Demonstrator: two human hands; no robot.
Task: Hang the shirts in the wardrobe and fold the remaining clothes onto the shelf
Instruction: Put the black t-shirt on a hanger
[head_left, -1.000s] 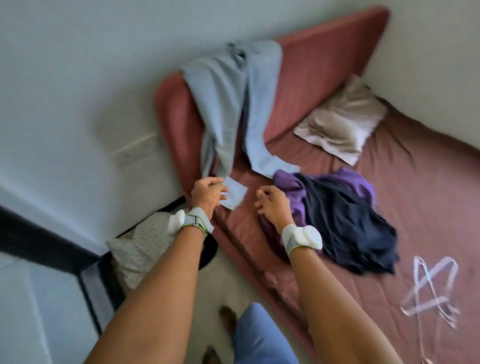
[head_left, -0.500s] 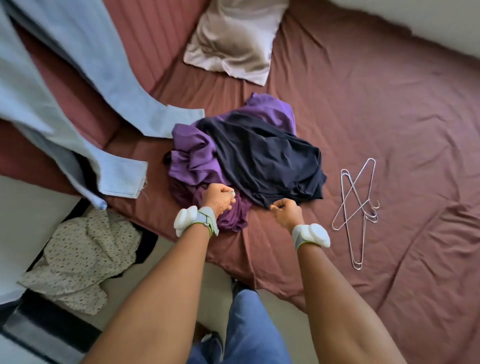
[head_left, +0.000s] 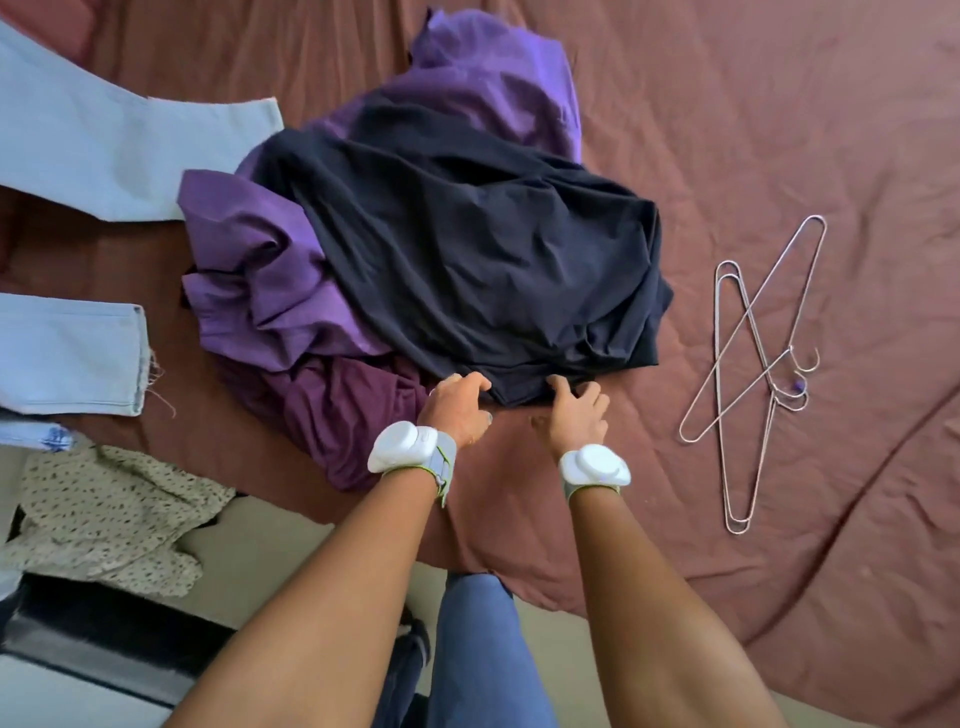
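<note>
Step in hand, as judged: picking the first garment off the heap, before any hanging or folding.

Both hands at the near hem of the dark navy garment (head_left: 467, 260), which lies topmost on a heap in the middle of the bed (head_left: 779, 130). Left hand (head_left: 457, 410) has its fingers curled over the hem's edge at the left; right hand (head_left: 576, 415) has its fingers bent onto the cloth at the hem's right. Both look to be taking hold of the fabric (how firm the pinch is cannot be made out, fingertips sunk in the folds).

Under the navy piece: a purple garment (head_left: 260, 270), crumpled, spilling out left and at the far side; a darker plum piece (head_left: 332, 415) just left of the left hand.

Wire hangers (head_left: 753, 364), crossed over one another, lie on the bed to the right of the right hand, apart from the heap.

Light blue jeans (head_left: 78, 140) lie at the left, legs towards the heap. Speckled cloth (head_left: 104, 514) on the floor beside the bed.

Next move, as judged: lift the navy piece clear by the hem, shake it open to tell shirt from other wear, then reach right for a hanger if it is a shirt.
</note>
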